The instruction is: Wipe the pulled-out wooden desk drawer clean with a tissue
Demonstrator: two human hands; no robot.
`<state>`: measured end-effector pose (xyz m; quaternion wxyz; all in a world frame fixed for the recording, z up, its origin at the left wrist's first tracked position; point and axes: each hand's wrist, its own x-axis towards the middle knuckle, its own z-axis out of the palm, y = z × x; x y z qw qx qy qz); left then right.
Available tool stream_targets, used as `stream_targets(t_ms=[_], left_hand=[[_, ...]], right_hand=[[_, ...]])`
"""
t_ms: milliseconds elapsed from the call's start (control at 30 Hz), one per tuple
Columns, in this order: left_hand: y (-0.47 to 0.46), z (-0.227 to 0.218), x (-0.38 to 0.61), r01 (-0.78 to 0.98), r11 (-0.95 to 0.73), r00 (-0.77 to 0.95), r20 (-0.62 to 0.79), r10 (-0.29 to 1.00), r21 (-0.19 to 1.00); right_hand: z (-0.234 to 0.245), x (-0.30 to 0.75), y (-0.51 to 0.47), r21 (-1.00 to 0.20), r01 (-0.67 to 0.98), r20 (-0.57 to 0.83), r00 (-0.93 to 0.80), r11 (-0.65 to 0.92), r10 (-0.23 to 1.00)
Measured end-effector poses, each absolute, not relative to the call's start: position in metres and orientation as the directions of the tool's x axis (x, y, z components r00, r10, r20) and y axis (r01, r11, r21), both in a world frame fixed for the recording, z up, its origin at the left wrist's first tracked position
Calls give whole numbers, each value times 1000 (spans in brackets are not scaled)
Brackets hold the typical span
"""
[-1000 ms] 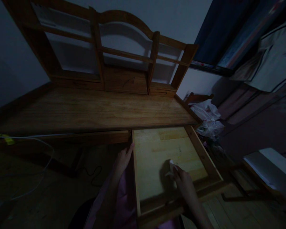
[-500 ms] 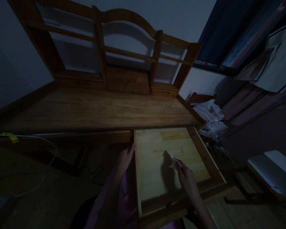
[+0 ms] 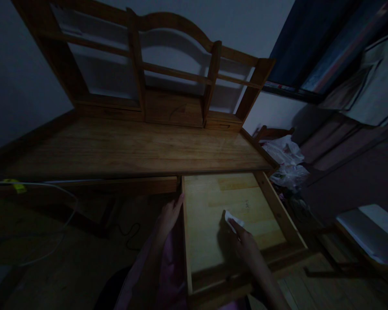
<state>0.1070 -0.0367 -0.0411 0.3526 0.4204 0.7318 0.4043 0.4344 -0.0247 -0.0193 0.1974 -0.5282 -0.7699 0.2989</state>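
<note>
Shifted slightly left with the right hand (image 3: 234, 226), pinching a white tissue (image 3: 234, 220) over the middle of the pulled-out drawer (image 3: 200, 228); resting the left hand (image 3: 170, 214), loosely straightened, against the drawer's left side.

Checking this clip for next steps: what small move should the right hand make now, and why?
Probably slide the white tissue or cloth right and slightly forward onto the dark marks: the right hand holds it close by, and they show uncovered on the drawer floor.
</note>
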Motion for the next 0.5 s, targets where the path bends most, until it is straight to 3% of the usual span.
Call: stream_targets(t_ms=[200, 500], left_hand=[[-36, -39, 108, 322, 282, -384, -147, 912, 904], [-38, -38, 108, 334, 272, -368, -141, 919, 902]], right_hand=[[-35, 434, -25, -597, 729, 26, -401, 336, 916], [-45, 435, -24, -604, 707, 53, -425, 368, 903]])
